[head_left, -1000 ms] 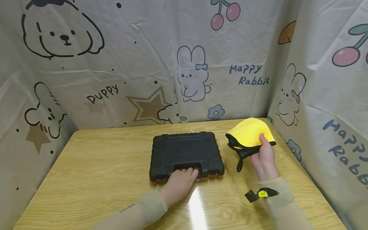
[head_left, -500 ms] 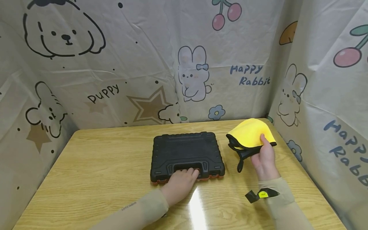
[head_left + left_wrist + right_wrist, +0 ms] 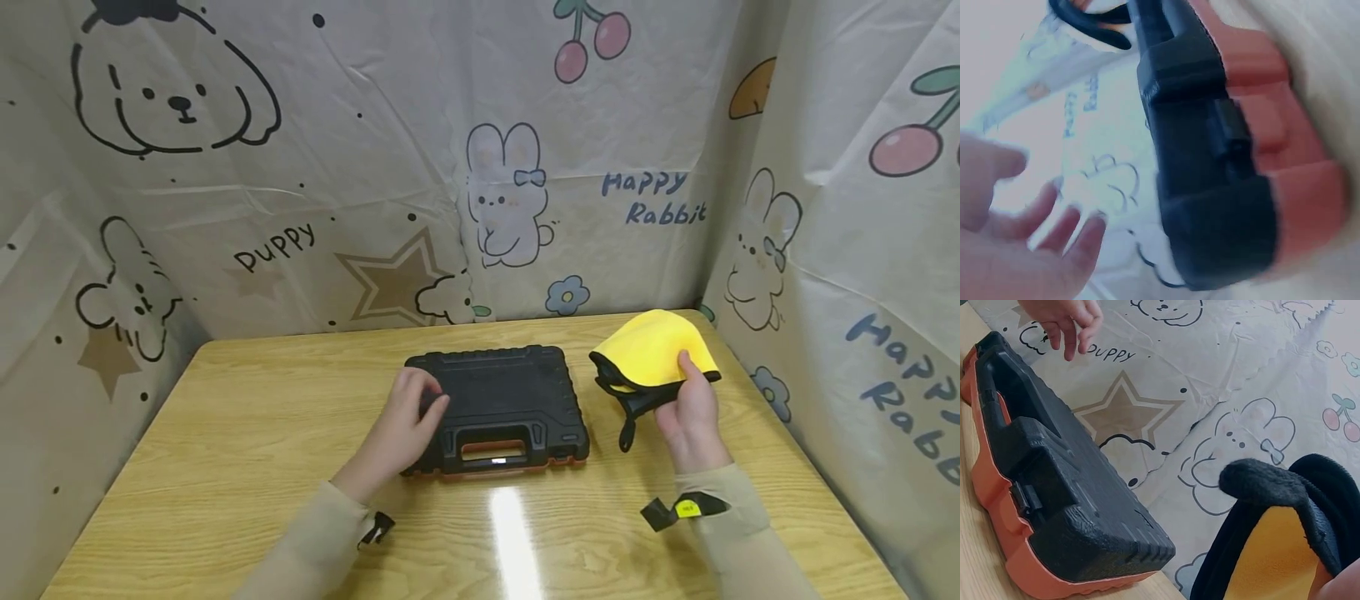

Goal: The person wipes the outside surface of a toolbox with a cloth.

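With the black case [image 3: 497,408] flat on the table [image 3: 247,433], the left hand [image 3: 405,421], fingers loose, should steady its lid while the right hand [image 3: 690,412] pinches the yellow cloth [image 3: 652,350] firmly.

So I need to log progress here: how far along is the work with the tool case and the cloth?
Early. The black and orange tool case lies shut on the table. The left hand is at its left side; the right hand holds the folded yellow cloth beside it. No cloth touches the case yet.
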The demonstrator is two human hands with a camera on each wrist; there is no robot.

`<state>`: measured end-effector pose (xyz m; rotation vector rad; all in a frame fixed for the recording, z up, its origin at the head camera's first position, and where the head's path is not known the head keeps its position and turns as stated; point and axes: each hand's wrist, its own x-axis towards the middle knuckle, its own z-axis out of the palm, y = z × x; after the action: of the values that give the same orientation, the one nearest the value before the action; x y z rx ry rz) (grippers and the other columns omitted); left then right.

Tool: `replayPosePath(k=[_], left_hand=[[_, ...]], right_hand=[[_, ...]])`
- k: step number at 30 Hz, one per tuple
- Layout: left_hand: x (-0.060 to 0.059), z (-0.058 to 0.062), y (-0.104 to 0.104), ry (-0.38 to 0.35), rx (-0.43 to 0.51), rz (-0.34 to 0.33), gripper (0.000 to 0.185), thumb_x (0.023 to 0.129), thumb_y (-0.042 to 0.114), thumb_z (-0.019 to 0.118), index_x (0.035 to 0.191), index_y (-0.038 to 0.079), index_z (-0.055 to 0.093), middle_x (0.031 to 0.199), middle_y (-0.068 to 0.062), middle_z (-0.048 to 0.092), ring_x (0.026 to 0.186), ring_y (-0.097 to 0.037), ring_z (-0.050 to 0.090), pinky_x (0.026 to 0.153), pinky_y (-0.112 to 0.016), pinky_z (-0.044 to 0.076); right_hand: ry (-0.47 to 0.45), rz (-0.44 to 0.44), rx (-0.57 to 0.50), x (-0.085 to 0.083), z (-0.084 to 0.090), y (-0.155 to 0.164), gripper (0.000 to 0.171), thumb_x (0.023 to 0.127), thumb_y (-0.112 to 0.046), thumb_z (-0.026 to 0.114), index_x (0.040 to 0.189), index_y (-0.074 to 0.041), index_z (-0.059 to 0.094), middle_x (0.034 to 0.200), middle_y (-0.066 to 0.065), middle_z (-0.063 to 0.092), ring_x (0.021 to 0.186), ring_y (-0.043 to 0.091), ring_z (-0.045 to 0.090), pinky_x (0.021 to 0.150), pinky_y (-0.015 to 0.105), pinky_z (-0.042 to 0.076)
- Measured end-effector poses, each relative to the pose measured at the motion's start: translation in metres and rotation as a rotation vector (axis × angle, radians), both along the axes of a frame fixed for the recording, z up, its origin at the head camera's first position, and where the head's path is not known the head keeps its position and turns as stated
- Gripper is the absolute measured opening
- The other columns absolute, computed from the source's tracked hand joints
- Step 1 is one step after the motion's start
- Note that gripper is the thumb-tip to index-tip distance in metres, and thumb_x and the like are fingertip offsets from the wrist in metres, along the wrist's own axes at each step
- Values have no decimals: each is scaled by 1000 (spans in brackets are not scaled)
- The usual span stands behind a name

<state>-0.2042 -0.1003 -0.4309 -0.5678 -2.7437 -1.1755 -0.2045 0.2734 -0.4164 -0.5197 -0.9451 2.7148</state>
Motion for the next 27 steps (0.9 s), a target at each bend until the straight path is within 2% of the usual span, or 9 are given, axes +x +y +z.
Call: replayPosePath(k=[3, 6, 9, 13, 15, 18, 22, 24, 27], left_hand=[[-5, -6, -15, -70, 213, 111, 18, 108, 12, 53, 118, -3, 52, 127, -21, 46, 116, -35, 53, 102, -50, 49], [-8, -14, -25, -161, 334, 180, 28, 110, 12, 47, 129, -9, 47, 138, -28, 40, 137, -44, 43, 116, -58, 39], [-11, -19, -30, -237, 364, 219, 36, 111, 13, 41, 138, -12, 41, 147, -33, 33, 146, -50, 33, 120, -61, 32], [-14, -27, -34, -302, 367, 258, 42, 112, 13, 36, 146, -13, 36, 154, -37, 29, 148, -53, 30, 122, -61, 28], [-17, -31, -34, -343, 386, 263, 45, 113, 14, 33, 150, -13, 32, 157, -37, 28, 149, -52, 29, 123, -60, 26], [-20, -38, -34, -444, 440, 261, 51, 114, 20, 28, 158, -6, 24, 164, -31, 23, 153, -46, 24, 126, -58, 21], [-22, -44, -31, -544, 547, 253, 56, 115, 24, 25, 164, 0, 13, 170, -25, 13, 159, -40, 11, 129, -55, 13], [-23, -47, -30, -552, 587, 242, 56, 115, 23, 25, 164, 0, 11, 171, -24, 10, 159, -40, 7, 129, -55, 11], [-24, -50, -29, -554, 600, 217, 57, 115, 23, 25, 165, 2, 10, 172, -24, 7, 159, -40, 4, 129, -55, 9]], right_hand=[[10, 11, 8, 0, 0, -3, 55, 113, -27, 37, 164, -29, 18, 169, -11, 25, 154, 5, 28, 126, 24, 24], [30, 14, 26, 1, 1, -6, 54, 112, -25, 38, 163, -27, 20, 168, -10, 27, 154, 5, 29, 126, 24, 25], [36, 14, 70, 2, 4, -10, 52, 112, -25, 41, 162, -24, 25, 165, -8, 33, 152, 7, 32, 125, 25, 27], [34, 58, 188, 1, 8, -19, 52, 111, -26, 43, 161, -20, 28, 155, -8, 42, 151, 10, 34, 125, 28, 29], [38, 100, 267, -1, 11, -23, 52, 112, -26, 42, 161, -18, 27, 149, -8, 45, 149, 12, 36, 125, 29, 30], [24, 175, 404, -6, 16, -31, 53, 111, -29, 44, 160, -15, 28, 140, -9, 48, 143, 12, 41, 121, 27, 36], [15, 276, 613, -15, 26, -42, 56, 110, -34, 47, 157, -9, 29, 131, -7, 50, 127, 9, 52, 106, 20, 47], [22, 316, 704, -22, 32, -48, 58, 110, -34, 49, 156, -4, 30, 127, -3, 51, 118, 8, 56, 97, 18, 51], [30, 357, 827, -35, 41, -59, 60, 109, -34, 50, 154, 2, 33, 125, 5, 53, 108, 9, 59, 90, 18, 53]])
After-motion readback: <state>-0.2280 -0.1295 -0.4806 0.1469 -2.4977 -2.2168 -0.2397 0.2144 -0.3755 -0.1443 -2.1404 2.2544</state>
